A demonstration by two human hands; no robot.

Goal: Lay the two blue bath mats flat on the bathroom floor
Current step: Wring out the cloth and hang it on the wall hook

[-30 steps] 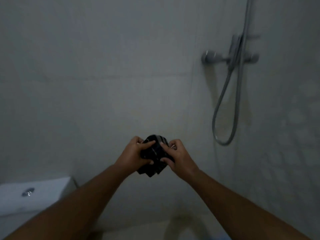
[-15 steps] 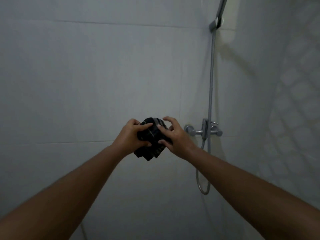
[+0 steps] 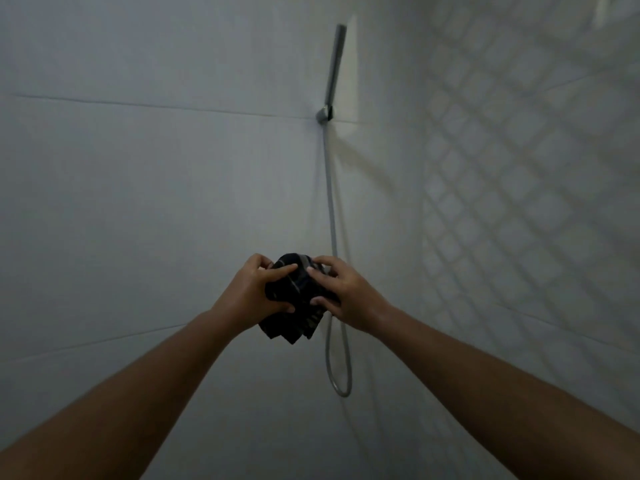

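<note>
Both hands, left hand (image 3: 254, 295) and right hand (image 3: 346, 295), fingers clamped on a dark bunched cloth (image 3: 297, 303) with pale stripes. No legible writing. Shower hose (image 3: 331, 216) hangs behind.

I see dark soft cloth bundle (image 3: 298, 299), matt, w/ paler stripes. Shower hose (image 3: 330, 216) & handset (image 3: 335, 60): smooth grey metal look. Wall tiles (image 3: 138, 185) smooth, faint sheen.
</note>
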